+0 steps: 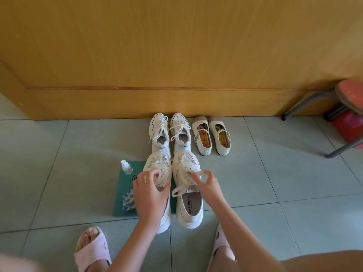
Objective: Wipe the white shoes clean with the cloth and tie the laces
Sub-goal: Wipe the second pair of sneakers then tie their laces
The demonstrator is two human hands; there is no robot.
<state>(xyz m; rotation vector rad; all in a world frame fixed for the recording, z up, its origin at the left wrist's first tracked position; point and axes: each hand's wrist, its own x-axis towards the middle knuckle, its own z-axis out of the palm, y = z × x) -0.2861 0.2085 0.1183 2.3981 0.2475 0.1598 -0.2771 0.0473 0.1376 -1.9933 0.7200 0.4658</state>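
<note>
Left hand [150,195] grips the laces [163,177] of the left shoe [157,163] — right hand [207,182] pinches a lace [184,186] over the right shoe [189,211], both on the floor [275,173]. Cloth [128,201] lies just left of the left hand.

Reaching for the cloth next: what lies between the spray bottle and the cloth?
Only a bare stretch of the green mat, faintly printed, in the head view.
</note>
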